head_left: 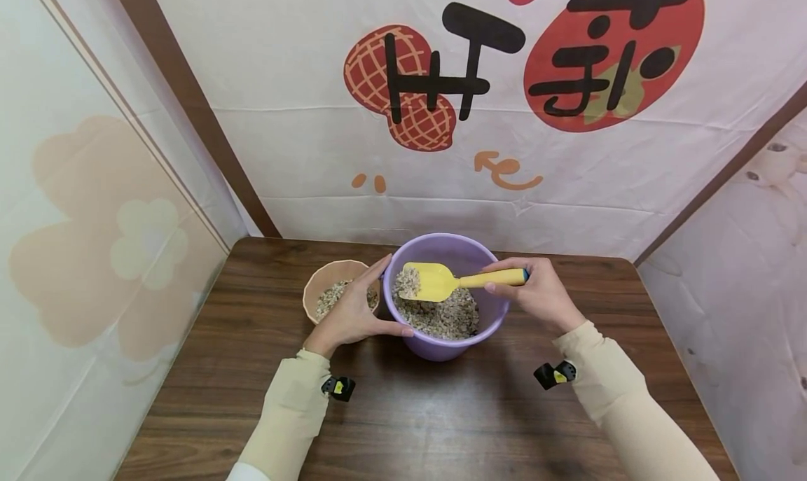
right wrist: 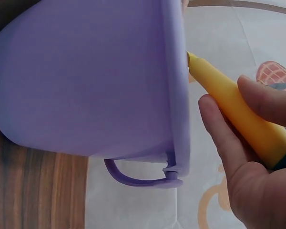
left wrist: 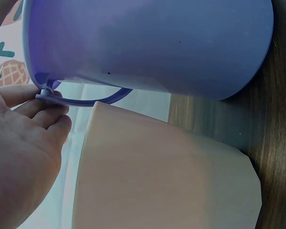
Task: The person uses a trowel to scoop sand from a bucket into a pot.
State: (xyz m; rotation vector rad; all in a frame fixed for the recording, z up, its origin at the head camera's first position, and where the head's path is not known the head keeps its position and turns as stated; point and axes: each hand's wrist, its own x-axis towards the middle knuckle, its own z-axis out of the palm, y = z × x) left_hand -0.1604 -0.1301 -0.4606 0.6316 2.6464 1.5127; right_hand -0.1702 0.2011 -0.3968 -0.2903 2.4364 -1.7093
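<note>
A purple bucket (head_left: 439, 350) stands on the table, with mixed pale and dark grains (head_left: 447, 318) in its bottom. My left hand (head_left: 349, 320) holds its rim at the left, thumb on the near edge and fingertips by the handle's pivot (left wrist: 45, 91). With my right hand (head_left: 547, 297) I grip the yellow scoop (head_left: 435, 283) by its handle, between thumb and fingers. The scoop lies level over the bucket's mouth, some grains heaped at its tip. Partly behind my left hand, a peach bowl (head_left: 328, 276) also has grains in it.
The brown wooden table (head_left: 454, 425) stands against a white printed cloth wall (head_left: 302, 152) at the back. Pale printed panels rise at the left and right. The bowl stands close beside the bucket, and the bucket's purple handle (right wrist: 133, 181) hangs at its far side.
</note>
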